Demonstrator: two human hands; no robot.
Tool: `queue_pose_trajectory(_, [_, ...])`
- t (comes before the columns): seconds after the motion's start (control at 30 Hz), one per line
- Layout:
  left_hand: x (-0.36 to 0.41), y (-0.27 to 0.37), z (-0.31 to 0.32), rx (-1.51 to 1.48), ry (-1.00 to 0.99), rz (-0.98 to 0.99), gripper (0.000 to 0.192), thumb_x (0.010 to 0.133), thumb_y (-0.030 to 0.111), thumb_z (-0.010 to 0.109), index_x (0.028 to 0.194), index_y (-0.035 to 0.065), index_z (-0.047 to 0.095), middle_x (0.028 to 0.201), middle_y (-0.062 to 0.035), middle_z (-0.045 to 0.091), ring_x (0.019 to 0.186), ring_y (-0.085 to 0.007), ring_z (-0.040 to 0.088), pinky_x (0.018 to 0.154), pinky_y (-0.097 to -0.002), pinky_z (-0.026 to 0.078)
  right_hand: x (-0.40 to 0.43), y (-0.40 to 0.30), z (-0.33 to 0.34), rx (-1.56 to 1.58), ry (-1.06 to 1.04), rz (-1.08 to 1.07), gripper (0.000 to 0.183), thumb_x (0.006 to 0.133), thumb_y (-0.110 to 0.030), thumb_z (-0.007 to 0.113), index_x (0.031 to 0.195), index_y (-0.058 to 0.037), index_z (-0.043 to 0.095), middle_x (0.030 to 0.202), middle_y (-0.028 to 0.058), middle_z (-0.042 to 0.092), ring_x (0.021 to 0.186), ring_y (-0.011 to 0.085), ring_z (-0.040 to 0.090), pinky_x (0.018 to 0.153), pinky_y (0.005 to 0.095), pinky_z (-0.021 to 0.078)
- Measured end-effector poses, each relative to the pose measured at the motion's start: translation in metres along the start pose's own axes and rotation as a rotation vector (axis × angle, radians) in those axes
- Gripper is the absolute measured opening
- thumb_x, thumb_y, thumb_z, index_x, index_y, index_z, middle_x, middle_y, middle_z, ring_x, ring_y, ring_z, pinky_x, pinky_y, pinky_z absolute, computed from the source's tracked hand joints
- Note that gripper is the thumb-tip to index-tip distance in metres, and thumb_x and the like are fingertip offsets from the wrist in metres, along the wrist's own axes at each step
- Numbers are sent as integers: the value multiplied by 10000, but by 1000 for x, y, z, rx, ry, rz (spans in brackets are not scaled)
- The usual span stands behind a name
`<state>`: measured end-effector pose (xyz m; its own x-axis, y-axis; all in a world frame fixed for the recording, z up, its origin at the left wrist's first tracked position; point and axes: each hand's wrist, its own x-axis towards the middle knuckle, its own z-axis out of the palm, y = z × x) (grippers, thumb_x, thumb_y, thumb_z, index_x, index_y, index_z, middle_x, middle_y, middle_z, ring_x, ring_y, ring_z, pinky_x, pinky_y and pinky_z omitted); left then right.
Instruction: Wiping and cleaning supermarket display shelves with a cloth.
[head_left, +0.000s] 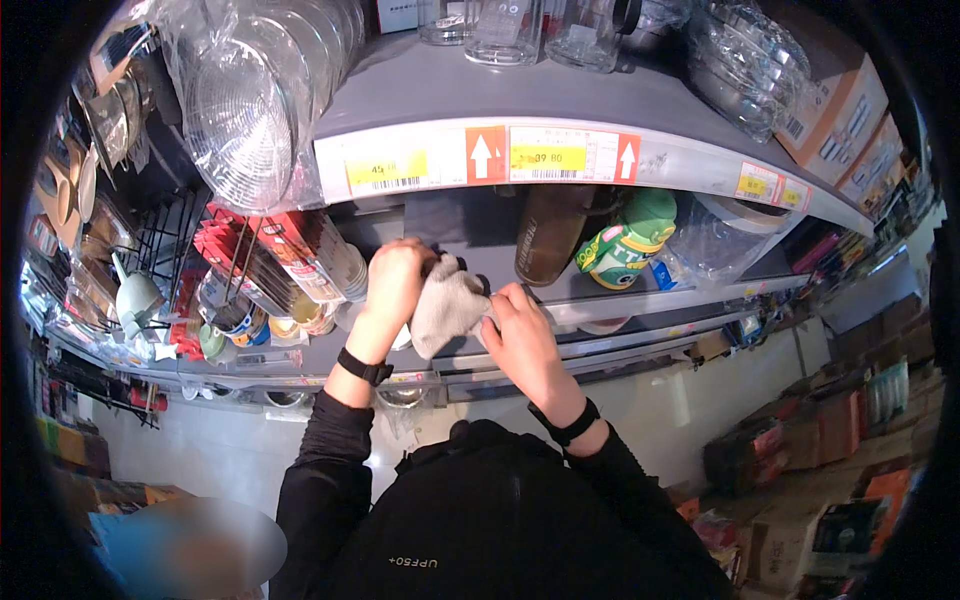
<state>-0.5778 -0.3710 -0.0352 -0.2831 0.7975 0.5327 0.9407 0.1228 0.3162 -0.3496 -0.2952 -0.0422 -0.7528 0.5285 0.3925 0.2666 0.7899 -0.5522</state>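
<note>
A light grey-beige cloth (448, 306) hangs between my two hands in front of the lower shelf. My left hand (397, 276) is closed at the cloth's upper left, beside something dark that the fingers partly hide. My right hand (521, 330) pinches the cloth's right edge between thumb and fingers. A dark brown bottle (550, 234) stands on the lower shelf just behind and right of my right hand. To its right is a green and white bottle (630, 244) with a green cap. Stacked paper cups (349, 274) in packaging lie left of my left hand.
Above my hands runs the upper shelf's edge (450, 156) with price labels, carrying glass jars (502, 34). Plastic-wrapped strainers (240, 120) hang at the left. A clear bagged container (724, 236) stands right on the lower shelf. Cardboard boxes (817, 442) are stacked behind at the right.
</note>
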Motion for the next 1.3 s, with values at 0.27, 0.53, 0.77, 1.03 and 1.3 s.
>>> queue_pose_trajectory(0.27, [31,-66,26,224,-44,109,217,810,16,680,971,80,810,984,-163,749,949,-374,723,854,-455,594,-6,10,-9,-42,217,6,212,890,-52,702,1072,38,641,1099,183,594,1044,396,625,910,477,527])
queue_pose_trajectory(0.53, [55,-77,16,54,-200,295,218,851,63,721,1050,38,807,1058,-208,747,1027,-399,715,900,-477,574,32,-25,-20,-107,29,-85,173,907,-64,666,1041,42,635,1089,182,595,1063,383,624,921,470,549])
queue_pose_trajectory(0.77, [94,-172,80,80,-69,137,230,952,110,694,1114,-34,769,1099,-286,754,1046,-415,737,861,-453,570,88,-7,72,-329,-70,-19,202,859,-50,663,1047,12,705,1106,171,648,1083,319,659,865,445,597])
queue_pose_trajectory(1.03, [122,-291,177,164,157,285,289,1064,105,584,1292,-61,647,1253,-272,704,1079,-335,648,959,-426,525,133,8,101,-605,-8,109,242,830,-111,690,1029,3,770,1160,166,711,1076,316,696,797,435,599])
queue_pose_trajectory(1.3, [121,-317,175,89,126,345,299,1054,122,598,1288,-54,657,1248,-276,709,1082,-350,660,953,-434,532,191,75,149,-662,-220,122,355,971,-138,625,1286,-10,730,1415,147,664,1260,300,670,977,433,569])
